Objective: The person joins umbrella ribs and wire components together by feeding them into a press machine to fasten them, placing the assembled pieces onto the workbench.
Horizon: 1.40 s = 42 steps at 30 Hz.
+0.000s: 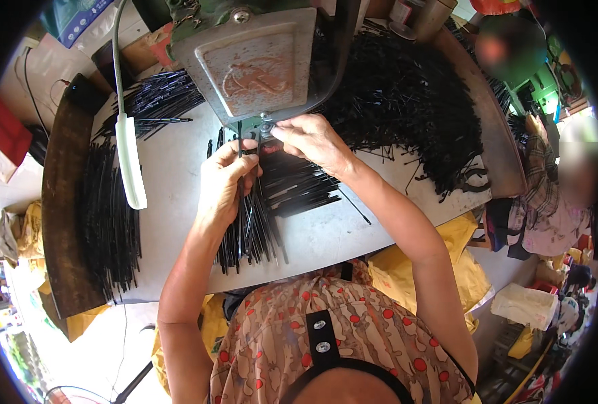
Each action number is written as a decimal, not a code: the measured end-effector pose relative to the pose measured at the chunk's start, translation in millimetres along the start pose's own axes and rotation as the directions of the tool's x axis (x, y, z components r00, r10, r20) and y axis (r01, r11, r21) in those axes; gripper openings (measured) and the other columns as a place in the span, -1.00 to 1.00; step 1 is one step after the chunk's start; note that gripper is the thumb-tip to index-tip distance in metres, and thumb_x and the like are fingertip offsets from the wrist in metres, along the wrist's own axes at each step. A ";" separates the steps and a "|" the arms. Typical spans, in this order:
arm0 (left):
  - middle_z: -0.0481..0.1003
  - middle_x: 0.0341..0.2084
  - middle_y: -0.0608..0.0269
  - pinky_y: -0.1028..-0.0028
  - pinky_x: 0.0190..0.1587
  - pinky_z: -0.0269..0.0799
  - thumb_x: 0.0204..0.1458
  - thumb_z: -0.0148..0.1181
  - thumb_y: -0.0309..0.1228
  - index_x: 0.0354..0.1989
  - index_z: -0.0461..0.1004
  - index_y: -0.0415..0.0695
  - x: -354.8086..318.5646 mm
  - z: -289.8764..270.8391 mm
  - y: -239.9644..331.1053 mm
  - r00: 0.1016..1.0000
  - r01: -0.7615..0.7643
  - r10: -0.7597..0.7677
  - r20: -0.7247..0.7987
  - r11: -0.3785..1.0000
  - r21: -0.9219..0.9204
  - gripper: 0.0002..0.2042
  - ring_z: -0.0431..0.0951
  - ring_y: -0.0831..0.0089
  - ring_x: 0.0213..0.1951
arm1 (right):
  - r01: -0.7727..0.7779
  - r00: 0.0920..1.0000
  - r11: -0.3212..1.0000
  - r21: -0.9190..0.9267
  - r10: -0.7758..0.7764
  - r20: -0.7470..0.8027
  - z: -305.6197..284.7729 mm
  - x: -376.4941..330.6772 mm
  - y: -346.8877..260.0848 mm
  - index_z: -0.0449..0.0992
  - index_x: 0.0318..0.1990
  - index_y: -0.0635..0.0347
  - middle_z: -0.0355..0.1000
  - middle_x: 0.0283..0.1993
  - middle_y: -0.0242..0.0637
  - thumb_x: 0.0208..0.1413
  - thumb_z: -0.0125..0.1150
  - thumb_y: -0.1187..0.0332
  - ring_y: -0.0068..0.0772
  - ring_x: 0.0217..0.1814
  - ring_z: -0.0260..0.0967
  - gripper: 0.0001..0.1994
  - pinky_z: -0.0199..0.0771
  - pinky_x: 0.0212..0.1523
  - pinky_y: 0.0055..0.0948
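A grey-green machine head (257,64) with a worn metal front plate stands over the work. Just under it, the curled fingers of my left hand (226,176) pinch a thin black rod (240,140), which rises toward the machine. My right hand (312,145) is closed beside the small metal tip (266,128) of the machine; what its fingertips hold is too small to make out. Below my left hand a loose bundle of black rods (250,232) lies on the pale tabletop (326,236). More black rods (305,185) lie crosswise under my right wrist.
A big heap of black rods (400,94) covers the right back. Rod stacks lie at left (110,215) and back left (161,97). A white lamp (130,161) hangs on a flexible neck. A raised brown rim (70,202) borders the table. Another person's plaid sleeve (544,182) shows far right.
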<state>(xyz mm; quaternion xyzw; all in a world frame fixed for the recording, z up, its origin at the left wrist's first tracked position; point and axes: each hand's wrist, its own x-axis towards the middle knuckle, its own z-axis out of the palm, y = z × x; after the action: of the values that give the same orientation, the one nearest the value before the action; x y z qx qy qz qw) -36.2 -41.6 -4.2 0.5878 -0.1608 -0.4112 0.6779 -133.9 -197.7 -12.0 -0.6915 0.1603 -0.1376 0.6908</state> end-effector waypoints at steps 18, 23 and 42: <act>0.39 -0.65 0.33 0.71 -0.70 0.07 -0.10 0.10 -0.50 -0.27 0.43 -0.13 -4.3 4.3 2.4 1.000 0.013 -0.013 0.006 1.000 -0.004 -0.82 0.23 0.70 -0.71 | -0.057 0.998 0.998 0.012 0.058 -0.002 0.1 1.1 -5.6 0.41 -0.56 0.28 0.20 -0.68 -0.52 0.03 0.03 0.35 -0.78 -0.65 0.05 -0.78 -0.01 -0.66 -0.68; 0.39 -0.65 0.33 0.72 -0.70 0.07 -0.09 0.10 -0.49 -0.27 0.43 -0.12 -2.7 4.6 0.3 1.000 0.014 -0.014 0.013 1.000 -0.011 -0.83 0.23 0.70 -0.71 | -0.037 0.999 0.999 0.021 0.037 -0.002 2.4 4.0 -0.6 0.44 -0.51 0.32 0.21 -0.67 -0.51 0.03 0.03 0.36 -0.76 -0.64 0.06 -0.79 0.02 -0.66 -0.67; 0.40 -0.65 0.26 0.69 -0.71 0.12 -0.06 0.15 -0.50 -0.48 0.26 -0.14 1.1 5.2 -3.6 0.999 -0.026 0.026 0.022 1.000 -0.002 -0.85 0.25 0.66 -0.74 | -0.164 0.986 0.965 0.205 0.162 0.026 14.1 -14.9 -16.2 0.40 -0.38 0.35 0.26 -0.60 -0.45 0.09 0.02 0.36 -0.81 -0.69 0.08 -0.81 -0.02 -0.76 -0.79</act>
<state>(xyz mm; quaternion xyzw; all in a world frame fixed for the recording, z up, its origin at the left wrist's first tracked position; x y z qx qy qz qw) -40.4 -45.7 -6.6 0.5803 -0.1756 -0.4089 0.6821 -141.2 -178.9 4.6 -0.6012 0.1983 -0.0933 0.7685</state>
